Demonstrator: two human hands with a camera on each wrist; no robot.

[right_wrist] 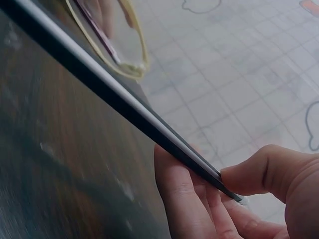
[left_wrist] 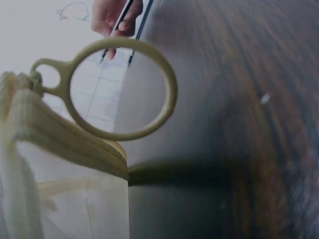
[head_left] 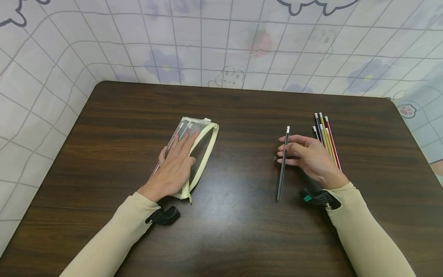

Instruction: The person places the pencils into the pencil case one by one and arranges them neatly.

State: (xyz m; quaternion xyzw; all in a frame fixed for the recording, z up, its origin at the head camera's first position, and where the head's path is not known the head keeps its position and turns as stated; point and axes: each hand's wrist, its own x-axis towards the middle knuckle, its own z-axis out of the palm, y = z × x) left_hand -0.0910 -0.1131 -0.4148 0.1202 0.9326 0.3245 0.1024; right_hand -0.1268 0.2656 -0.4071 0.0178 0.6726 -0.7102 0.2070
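Observation:
My left hand [head_left: 174, 165] lies spread over a see-through zip pencil case [head_left: 202, 171] with a pale yellow edge, its fingers straight. The case's opening gapes on the right side. Through its front show a few pencils [head_left: 179, 129] with white ends, partly hidden under the hand. A yellow ring [left_wrist: 172, 89] hangs from the case's corner, close up in the left wrist view. To the right, my right hand [head_left: 311, 156] pinches a black pencil [head_left: 282, 177] between thumb and fingers near its white-tipped end. The pencil's other end points toward me, low over the table.
Several pencils [head_left: 327, 132] in blue, yellow, red and other colours lie bunched just beyond my right hand, partly hidden by it. The dark wooden table [head_left: 228, 238] ends at a back edge, against a white gridded cloth [head_left: 194, 46] with printed flowers.

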